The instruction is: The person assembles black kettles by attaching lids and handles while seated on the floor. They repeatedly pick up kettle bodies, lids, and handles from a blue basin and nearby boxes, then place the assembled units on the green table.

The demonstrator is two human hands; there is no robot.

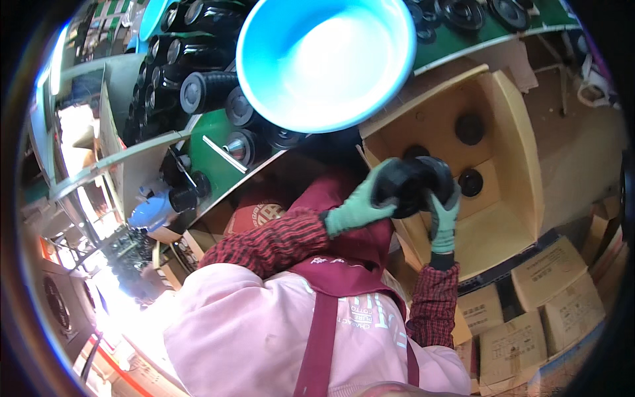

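Observation:
Both my hands wear green gloves with black fingertips and meet over the near left side of an open cardboard box [518, 155]. My left hand [360, 208] is closed round a black cylindrical part [399, 188]. Against its right side, my right hand [444, 215] grips a black round part [433, 173] with a rounded rim. The two black shapes touch or overlap; whether they are one piece or two I cannot tell. Inside the box lie a black round piece [469, 129], a second black piece [470, 182] and a third, partly hidden behind my hands.
A large light-blue basin [248, 56] stands on the green worktable [215, 135] ahead of me. Black cylinders [202, 53] are stacked left of it, and black discs [463, 13] lie to its right. Closed cartons [512, 351] are piled at the lower right.

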